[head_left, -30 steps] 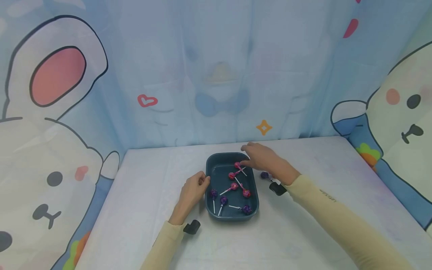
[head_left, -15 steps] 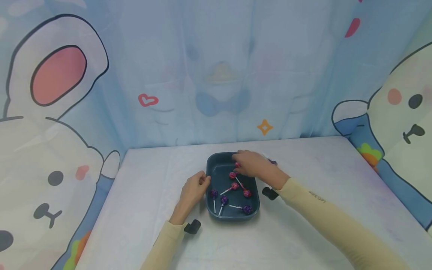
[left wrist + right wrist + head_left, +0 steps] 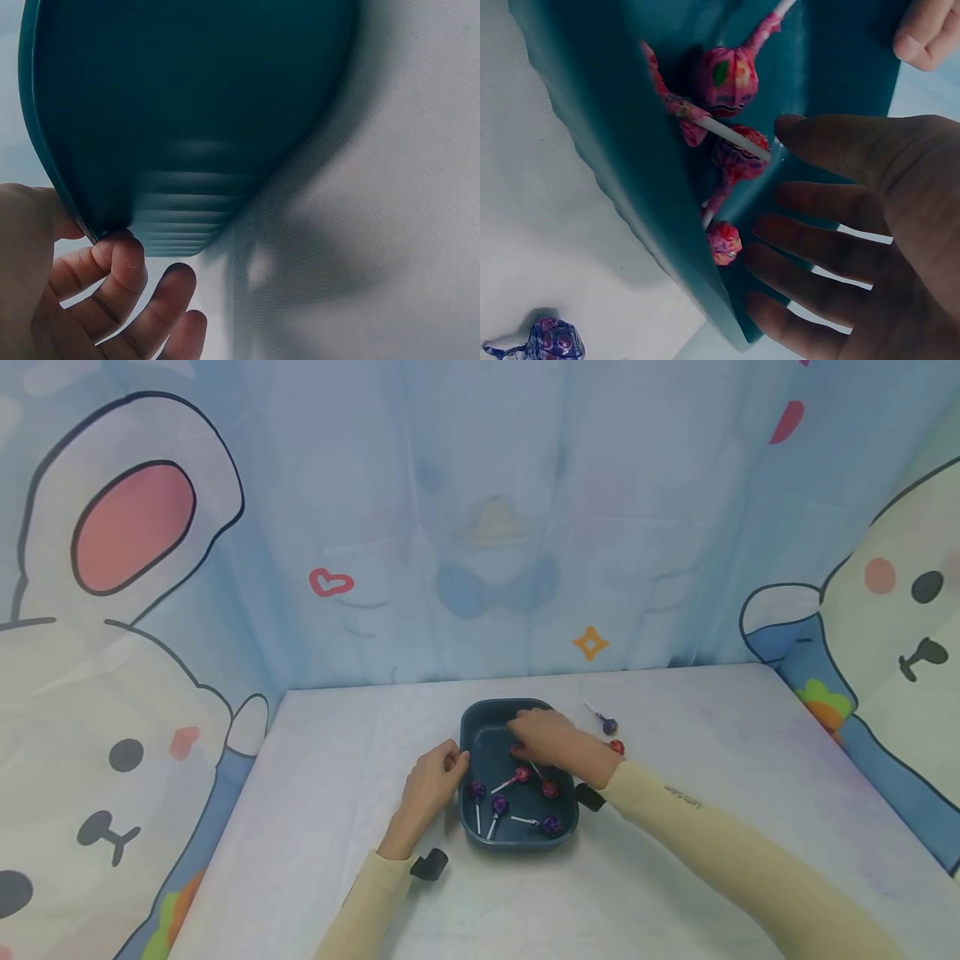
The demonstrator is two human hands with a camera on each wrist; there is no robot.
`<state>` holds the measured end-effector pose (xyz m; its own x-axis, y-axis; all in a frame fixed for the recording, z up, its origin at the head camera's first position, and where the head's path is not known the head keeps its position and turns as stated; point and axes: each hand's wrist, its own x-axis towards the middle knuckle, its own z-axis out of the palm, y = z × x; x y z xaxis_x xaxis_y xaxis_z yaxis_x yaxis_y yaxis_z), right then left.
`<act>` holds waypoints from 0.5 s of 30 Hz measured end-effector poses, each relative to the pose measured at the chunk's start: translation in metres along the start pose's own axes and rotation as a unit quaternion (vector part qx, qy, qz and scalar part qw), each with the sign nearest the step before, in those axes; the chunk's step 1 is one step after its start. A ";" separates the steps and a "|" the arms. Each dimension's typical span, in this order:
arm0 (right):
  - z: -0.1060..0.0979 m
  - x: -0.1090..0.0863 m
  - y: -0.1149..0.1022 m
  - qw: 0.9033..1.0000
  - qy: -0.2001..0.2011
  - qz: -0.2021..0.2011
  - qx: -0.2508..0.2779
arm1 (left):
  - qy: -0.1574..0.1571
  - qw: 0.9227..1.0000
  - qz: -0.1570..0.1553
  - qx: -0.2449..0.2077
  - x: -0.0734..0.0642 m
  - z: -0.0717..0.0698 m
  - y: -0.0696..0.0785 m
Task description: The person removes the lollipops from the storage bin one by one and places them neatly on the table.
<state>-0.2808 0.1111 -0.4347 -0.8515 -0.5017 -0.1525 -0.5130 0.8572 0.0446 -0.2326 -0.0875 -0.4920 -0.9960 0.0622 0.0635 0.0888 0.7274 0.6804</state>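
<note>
My left hand (image 3: 431, 787) pinches the left rim of a dark teal tray (image 3: 483, 739), thumb and index finger at the edge in the left wrist view. Several wrapped lollipops lie in the tray: pink-red ones such as this pink lollipop (image 3: 521, 774) towards the middle and back, and purple ones such as this purple lollipop (image 3: 551, 825) near the front. My right hand (image 3: 549, 739) reaches over the tray's back right part. Its fingers are spread in the right wrist view, the thumb tip close beside a pink-red lollipop (image 3: 741, 154). The hand hides part of the tray in the head view.
Outside the tray, right of my right hand, another purple lollipop (image 3: 610, 726) and a red lollipop (image 3: 617, 747) lie on the white tablecloth (image 3: 705, 743). A blue cartoon curtain (image 3: 360, 635) hangs behind the table.
My right hand has moved left and slightly nearer, further over the tray. A purple and a red lollipop on the cloth have come into view beside it. My left hand stays at the rim.
</note>
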 end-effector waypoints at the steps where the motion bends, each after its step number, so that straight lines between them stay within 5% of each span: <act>1: 0.001 0.000 -0.001 1.000 0.001 -0.001 0.000 | 0.000 1.000 -0.001 0.000 0.000 0.000 0.000; 15: 0.002 0.007 -0.006 0.999 -0.016 -0.011 -0.036 | -0.001 1.000 0.001 0.002 0.000 0.000 0.000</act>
<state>-0.2834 0.1024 -0.4386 -0.8367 -0.5150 -0.1863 -0.5387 0.8351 0.1110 -0.2323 -0.0874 -0.4915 -0.9958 0.0659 0.0630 0.0911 0.7304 0.6769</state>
